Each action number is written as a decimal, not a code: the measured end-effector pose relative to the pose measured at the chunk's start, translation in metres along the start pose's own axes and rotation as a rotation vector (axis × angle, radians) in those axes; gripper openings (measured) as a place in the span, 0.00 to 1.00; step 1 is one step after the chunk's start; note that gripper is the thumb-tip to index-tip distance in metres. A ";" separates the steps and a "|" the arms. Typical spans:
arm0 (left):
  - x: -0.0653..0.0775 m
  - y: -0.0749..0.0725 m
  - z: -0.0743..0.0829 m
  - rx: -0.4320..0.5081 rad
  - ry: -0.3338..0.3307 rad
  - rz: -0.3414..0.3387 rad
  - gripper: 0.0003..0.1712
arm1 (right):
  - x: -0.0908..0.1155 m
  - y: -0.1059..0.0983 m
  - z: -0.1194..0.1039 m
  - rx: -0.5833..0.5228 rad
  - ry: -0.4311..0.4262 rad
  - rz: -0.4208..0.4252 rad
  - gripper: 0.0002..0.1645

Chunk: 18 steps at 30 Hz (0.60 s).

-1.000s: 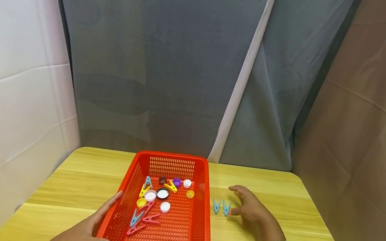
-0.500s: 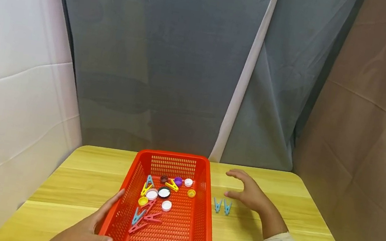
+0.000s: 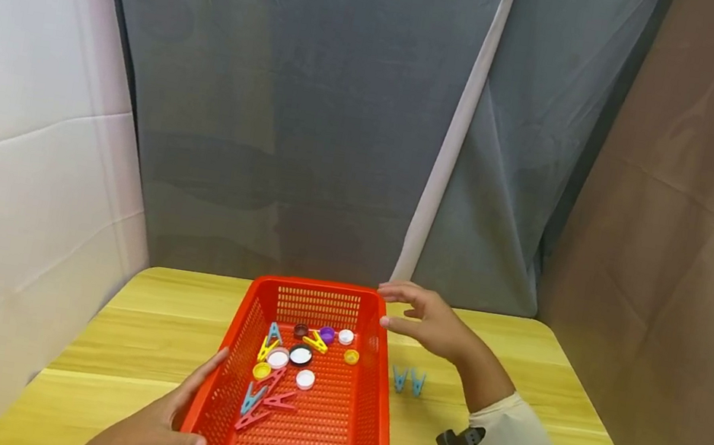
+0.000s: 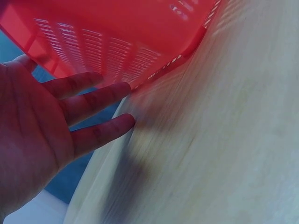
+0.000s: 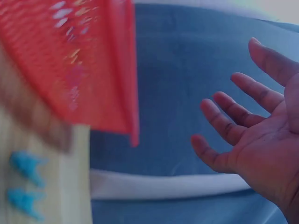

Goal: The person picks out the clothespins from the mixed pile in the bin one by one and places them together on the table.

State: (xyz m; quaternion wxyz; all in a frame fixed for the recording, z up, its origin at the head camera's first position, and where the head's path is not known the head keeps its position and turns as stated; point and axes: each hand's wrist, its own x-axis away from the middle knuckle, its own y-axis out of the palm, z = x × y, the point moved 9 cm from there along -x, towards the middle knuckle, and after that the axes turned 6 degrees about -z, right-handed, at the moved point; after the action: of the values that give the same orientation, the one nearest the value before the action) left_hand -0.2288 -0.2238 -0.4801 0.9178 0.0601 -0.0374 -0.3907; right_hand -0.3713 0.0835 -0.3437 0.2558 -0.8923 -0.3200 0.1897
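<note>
1. Left hand (image 3: 149,428), fingers straight, is touching the red basket (image 3: 324,444) on the table (image 3: 124,342).
2. Right hand (image 3: 435,325) is spreading empty fingers near the basket's far corner.
3. Blue pegs (image 5: 27,167) are looking blurry from the right wrist.

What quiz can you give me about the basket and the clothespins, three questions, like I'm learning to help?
1. How many light-blue plastic clothespins lie on the yellow wooden table, outside the red plastic basket?

2. True or false: the right hand holds nothing.

3. In the head view, which cap sits just to the right of the purple round plastic cap?
A. a brown round cap
B. a white round cap
C. a black-rimmed round cap

Key: 1. Two. 2. True. 3. B.
</note>
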 end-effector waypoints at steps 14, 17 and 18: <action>-0.001 -0.003 0.000 -0.060 0.009 0.040 0.60 | -0.035 0.008 -0.061 -0.247 -0.164 0.072 0.26; -0.003 -0.003 0.000 -0.053 0.008 0.039 0.60 | -0.043 0.014 -0.071 -0.279 -0.172 0.078 0.27; -0.003 -0.004 0.000 -0.052 0.009 0.036 0.60 | -0.046 0.018 -0.074 -0.282 -0.171 0.073 0.27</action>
State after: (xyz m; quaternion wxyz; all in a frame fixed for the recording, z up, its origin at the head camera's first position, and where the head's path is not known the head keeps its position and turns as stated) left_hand -0.2331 -0.2243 -0.4810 0.9261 0.0373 -0.0244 -0.3747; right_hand -0.3594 0.0160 -0.2872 0.0929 -0.9109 -0.3316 0.2274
